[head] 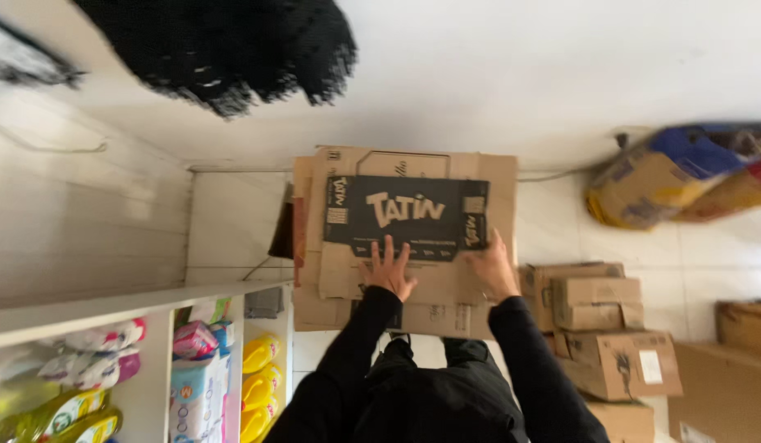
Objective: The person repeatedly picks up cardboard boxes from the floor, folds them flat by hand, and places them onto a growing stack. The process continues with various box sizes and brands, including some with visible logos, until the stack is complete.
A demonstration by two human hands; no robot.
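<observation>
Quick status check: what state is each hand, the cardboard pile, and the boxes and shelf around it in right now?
left hand: open, fingers spread, flat on the flattened cartons
right hand: gripping the pile's right side
black flattened carton: flat, on top of the pile
brown flattened cartons: collapsed, stacked
brown boxes: closed, piled to the right
shelf: stocked with bottles and packets

Soft, even daylight fills the scene, brightest on the pale wall at top. Motion blur smears the edges: the black fuzzy shape (225, 49), the blue and yellow sacks (684, 172), the shelf's yellow bottles (257, 385). The flattened brown cardboard boxes (405, 238) stay sharpest.
</observation>
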